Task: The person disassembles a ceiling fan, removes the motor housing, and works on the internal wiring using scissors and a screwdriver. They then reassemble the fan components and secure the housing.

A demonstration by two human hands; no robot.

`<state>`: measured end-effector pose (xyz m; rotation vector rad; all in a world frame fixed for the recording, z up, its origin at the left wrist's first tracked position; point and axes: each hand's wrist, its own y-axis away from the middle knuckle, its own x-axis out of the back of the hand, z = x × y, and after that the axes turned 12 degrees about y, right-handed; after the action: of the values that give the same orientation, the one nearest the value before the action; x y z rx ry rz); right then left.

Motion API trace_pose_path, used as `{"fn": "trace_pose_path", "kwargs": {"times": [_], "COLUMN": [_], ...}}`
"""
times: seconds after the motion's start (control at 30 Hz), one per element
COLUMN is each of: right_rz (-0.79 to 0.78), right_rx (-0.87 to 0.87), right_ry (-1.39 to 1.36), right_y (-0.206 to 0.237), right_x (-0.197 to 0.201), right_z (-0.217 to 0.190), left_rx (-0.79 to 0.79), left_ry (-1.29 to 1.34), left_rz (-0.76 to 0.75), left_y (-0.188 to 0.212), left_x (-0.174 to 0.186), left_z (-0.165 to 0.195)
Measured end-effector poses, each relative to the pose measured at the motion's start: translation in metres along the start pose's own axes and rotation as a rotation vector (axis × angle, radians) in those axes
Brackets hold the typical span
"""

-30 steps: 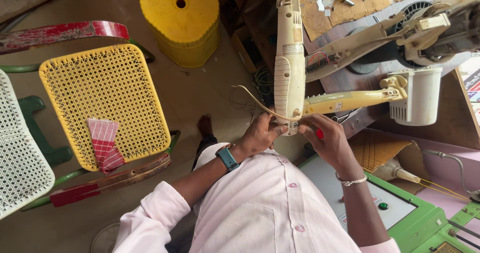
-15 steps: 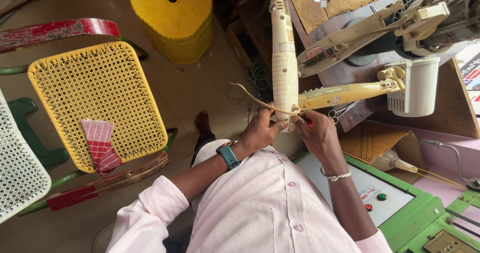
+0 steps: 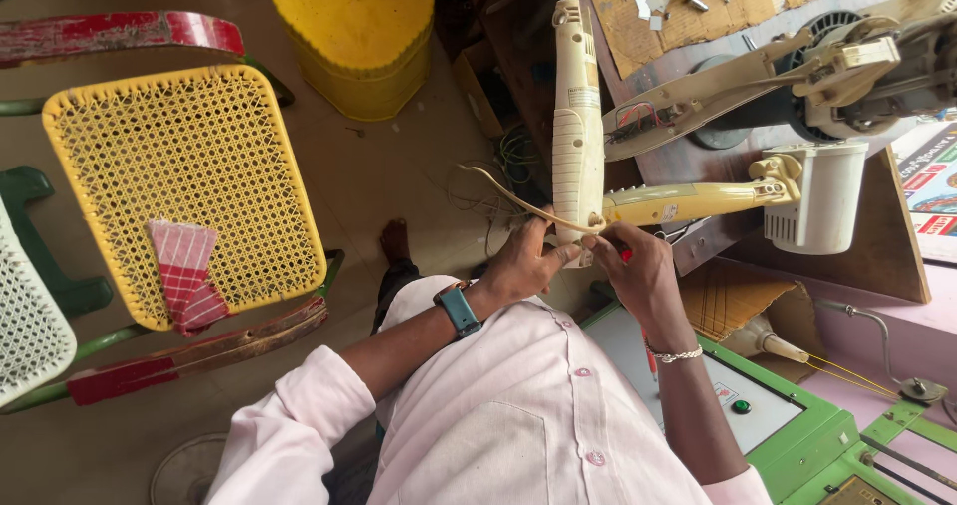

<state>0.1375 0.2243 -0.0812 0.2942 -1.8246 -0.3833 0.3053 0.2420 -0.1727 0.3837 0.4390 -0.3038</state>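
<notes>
Your left hand (image 3: 528, 261) is clenched around the lower end of the cream fan column (image 3: 576, 126), which stands nearly upright in the view, its top end pointing away from you toward the yellow stool (image 3: 349, 26). Your right hand (image 3: 638, 271) sits just right of the column's base, its grip pinched on a small red-handled tool (image 3: 625, 254), seemingly a screwdriver, the tip hidden at the joint. From that same joint a cream arm (image 3: 688, 203) runs right to a white motor housing (image 3: 817, 201); a thin curved strip (image 3: 508, 198) sticks out left of the column. Judging by this, the fan is already stripped down: the bare motor and frame (image 3: 827, 66) lie to the right of the column on the bench (image 3: 897, 256), wiring exposed. What looks left is the fastening at the column's base; whether it is loose or tight cannot be told. Both wrists are bent inward, elbows tucked, forearms converging on the column's foot. A watch (image 3: 459, 309) is on your left wrist, a bracelet (image 3: 676, 353) on your right. Left of the column stands a yellow mesh chair (image 3: 239, 136) with a red checked cloth (image 3: 184, 274).
</notes>
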Motion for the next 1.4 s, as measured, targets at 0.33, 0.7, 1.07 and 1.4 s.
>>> {"fn": "trace_pose_path", "kwargs": {"times": [0.33, 0.7, 1.07, 1.4], "right_rz": [0.092, 0.071, 0.076, 0.169], "right_rx": [0.337, 0.117, 0.023, 0.191], "right_ry": [-0.013, -0.036, -0.063, 0.052], "right_y": [0.008, 0.008, 0.019, 0.033], "right_x": [0.017, 0.000, 0.004, 0.010], "right_z": [-0.002, -0.003, -0.001, -0.008], "left_rx": [-0.040, -0.432, -0.253, -0.232], "left_ry": [0.061, -0.232, -0.141, -0.151], "left_rz": [-0.002, 0.008, -0.035, -0.079], "left_y": [0.001, -0.001, 0.003, 0.004], "left_x": [0.004, 0.000, -0.003, -0.005], "left_z": [0.001, -0.013, -0.003, -0.007]}}
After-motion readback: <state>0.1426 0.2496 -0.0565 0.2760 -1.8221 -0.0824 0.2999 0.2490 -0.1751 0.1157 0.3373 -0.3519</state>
